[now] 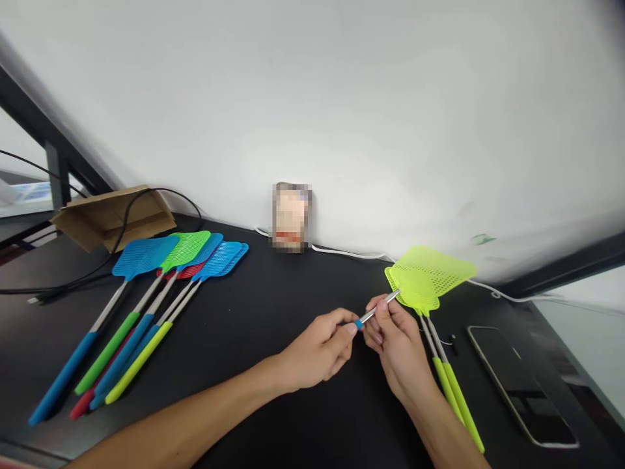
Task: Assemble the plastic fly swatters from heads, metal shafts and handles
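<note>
Two hands meet over a black bench (273, 312), both pinched on a slim metal rod (385, 305) with a blue tip (359, 324). Fingers of the left hand (317, 352) close on the blue tip, while the right hand (398, 345) grips the rod just beyond it, thumb and fingers together around the shaft. The rod slants up and away to the right, its far end meeting a yellow-green swatter head (415, 290).

Just beside the right hand, lime fly swatters (439, 273) lie stacked, their lime handles (456, 397) running back under the right forearm. A dark phone (517, 384) lies flat near them on the right. A white cable (351, 253) runs along the foot of the white wall.

Well apart on the left, several blue, green and red fly swatters (161, 286) lie fanned together, heads toward the wall. Behind them sits an open cardboard box (112, 218) with a black cable (53, 283) trailing past it. A small blurred packet (291, 217) stands against the wall between the two groups.
</note>
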